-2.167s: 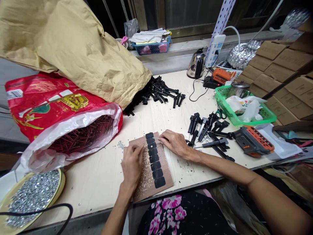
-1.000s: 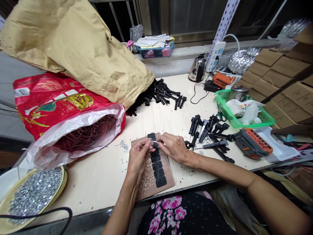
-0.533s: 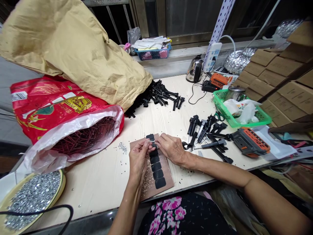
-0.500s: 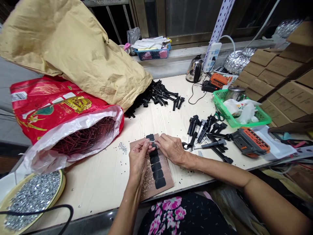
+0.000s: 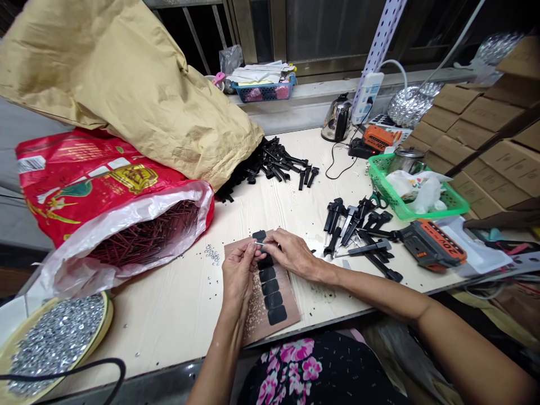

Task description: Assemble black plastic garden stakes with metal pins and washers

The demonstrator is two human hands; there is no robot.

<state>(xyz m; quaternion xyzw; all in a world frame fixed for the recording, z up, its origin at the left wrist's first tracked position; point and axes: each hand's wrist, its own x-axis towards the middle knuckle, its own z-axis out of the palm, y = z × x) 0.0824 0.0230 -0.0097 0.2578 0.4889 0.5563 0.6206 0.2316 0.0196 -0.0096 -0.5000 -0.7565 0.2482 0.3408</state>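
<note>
My left hand (image 5: pixel 238 271) and my right hand (image 5: pixel 291 253) meet above a brown wooden board (image 5: pixel 287 304) that carries a column of black pads (image 5: pixel 270 287). Both hands pinch a small thin metal piece (image 5: pixel 259 244) between their fingertips, just over the upper pads. A few tiny silver washers (image 5: pixel 211 253) lie on the table left of the board. Black plastic parts (image 5: pixel 358 225) lie in a pile right of my right hand.
A red bag of thin rods (image 5: pixel 139 236) and a tan paper sack (image 5: pixel 135 84) fill the left. A tray of silver washers (image 5: pixel 50 337) sits at the near left. A cordless drill (image 5: pixel 434 244), green basket (image 5: pixel 459 199), kettle (image 5: pixel 337 118) and cardboard boxes (image 5: pixel 493 124) stand at the right.
My left hand lifted off the board and came up to meet my right hand. Both now pinch the small metal piece together over the upper pads.
</note>
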